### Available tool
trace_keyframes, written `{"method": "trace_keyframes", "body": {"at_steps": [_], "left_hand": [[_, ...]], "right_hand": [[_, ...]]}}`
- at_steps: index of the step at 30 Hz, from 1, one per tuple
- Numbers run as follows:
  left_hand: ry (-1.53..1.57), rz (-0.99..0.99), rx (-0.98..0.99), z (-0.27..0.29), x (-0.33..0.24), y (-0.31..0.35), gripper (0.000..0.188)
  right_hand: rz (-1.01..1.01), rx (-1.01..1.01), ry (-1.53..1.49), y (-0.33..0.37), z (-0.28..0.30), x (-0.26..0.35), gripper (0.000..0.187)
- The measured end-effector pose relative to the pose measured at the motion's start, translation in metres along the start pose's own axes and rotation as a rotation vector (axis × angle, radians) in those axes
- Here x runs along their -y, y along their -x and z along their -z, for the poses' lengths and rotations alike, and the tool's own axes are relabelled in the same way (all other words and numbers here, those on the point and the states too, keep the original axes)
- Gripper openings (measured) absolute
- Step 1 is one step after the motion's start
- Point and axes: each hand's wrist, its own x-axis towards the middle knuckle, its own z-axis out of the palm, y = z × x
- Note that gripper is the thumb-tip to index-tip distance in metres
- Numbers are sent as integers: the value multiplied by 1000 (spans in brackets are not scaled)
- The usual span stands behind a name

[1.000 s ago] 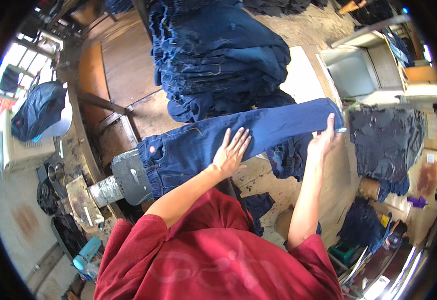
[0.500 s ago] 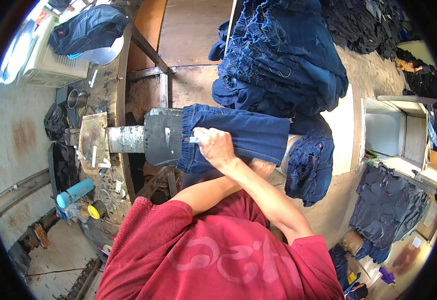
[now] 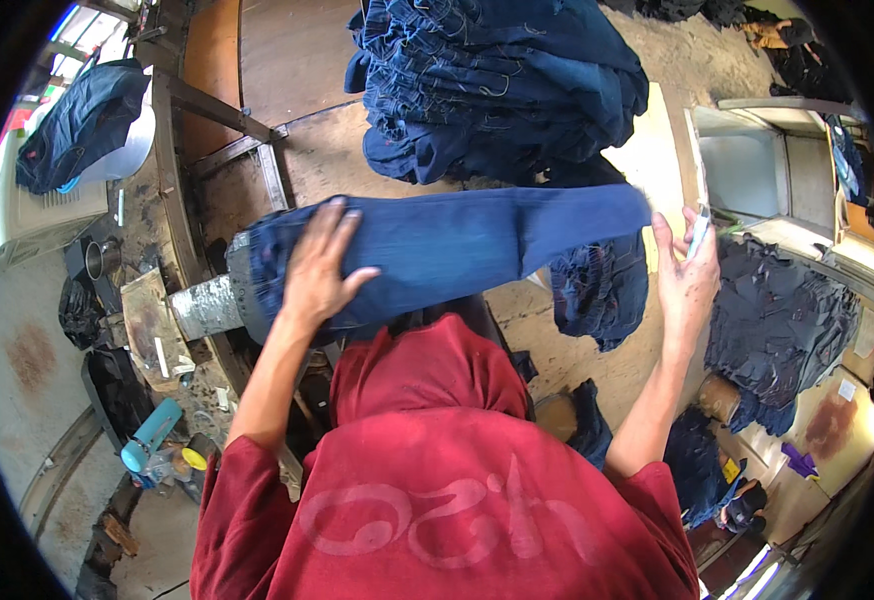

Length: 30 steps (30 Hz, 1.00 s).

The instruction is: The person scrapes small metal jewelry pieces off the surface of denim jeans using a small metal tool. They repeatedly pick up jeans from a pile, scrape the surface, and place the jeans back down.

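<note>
A pair of blue denim trousers point(image 3: 447, 240) lies stretched sideways, its elastic-waist end pulled over the dark padded end of a board point(image 3: 247, 285). My left hand point(image 3: 322, 265) rests flat on the denim near that waist end, fingers spread. At the other end, where the cloth tapers and is blurred, my right hand point(image 3: 687, 275) is raised just beside it. Between its fingers it grips a small, slim pale-blue and white tool point(image 3: 698, 232), whose kind I cannot make out. Whether the right fingertips touch the cloth is unclear.
Beyond the trousers stands a tall pile of blue denim point(image 3: 497, 90). A smaller denim bundle point(image 3: 599, 295) sits right of centre, with dark garments point(image 3: 782, 310) stacked farther right. On the worn bench at left are a metal cup point(image 3: 103, 260) and a turquoise bottle point(image 3: 152, 436).
My crossed arms have come apart, the left hand to the waist end and the right, with the small tool, out to the right. The denim now reaches farther right. The view has shifted.
</note>
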Motion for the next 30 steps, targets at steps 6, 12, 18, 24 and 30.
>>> {"method": "trace_keyframes", "body": {"at_steps": [6,12,18,24,30], "left_hand": [[-282,188,116,53,6,5,107],[258,-48,504,-18,-22,-135,111],[431,-134,548,-42,17,-168,47],[250,-436,349,-61,28,-190,35],[289,-433,238,-71,33,-186,43]], "right_hand": [[-106,265,-147,92,-53,9,19],[90,355,-357,160,-139,72,27],[308,97,-219,179,-202,90,26],[251,104,-102,156,-232,107,27],[157,272,19,139,-245,118,12]]}}
